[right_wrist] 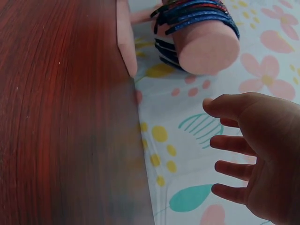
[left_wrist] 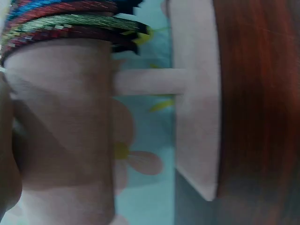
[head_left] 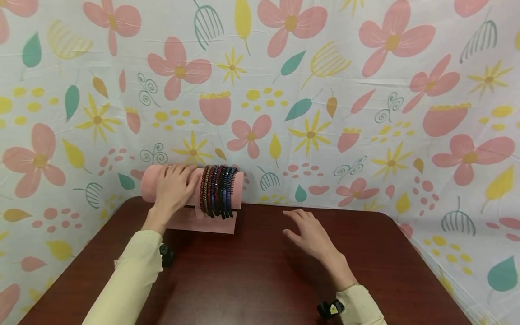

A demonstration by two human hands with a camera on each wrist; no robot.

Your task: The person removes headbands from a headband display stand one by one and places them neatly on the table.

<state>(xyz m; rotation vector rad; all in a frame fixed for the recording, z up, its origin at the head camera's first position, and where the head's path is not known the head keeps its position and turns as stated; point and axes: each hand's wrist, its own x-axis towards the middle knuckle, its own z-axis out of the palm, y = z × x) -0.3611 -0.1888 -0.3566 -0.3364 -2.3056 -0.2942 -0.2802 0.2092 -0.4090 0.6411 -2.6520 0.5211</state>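
A pink headband stand (head_left: 148, 185) has a horizontal roll on a flat base (head_left: 219, 225), at the back left of the table. Several glittery headbands (head_left: 217, 192) in dark red, black, green and blue sit side by side around the roll's right part. My left hand (head_left: 174, 189) holds the bare left part of the roll from above, its fingers over the top and its thumb beside the headbands. In the left wrist view the hand shows only at the left edge. My right hand (head_left: 310, 234) hovers over the table, right of the stand, fingers spread and holding nothing.
The dark reddish-brown table (head_left: 260, 280) has rounded back corners. Behind it and at both sides hangs a white cloth (head_left: 260, 67) with pink, yellow and green flowers and leaves. The stand is close to this cloth. Each wrist wears a black strap.
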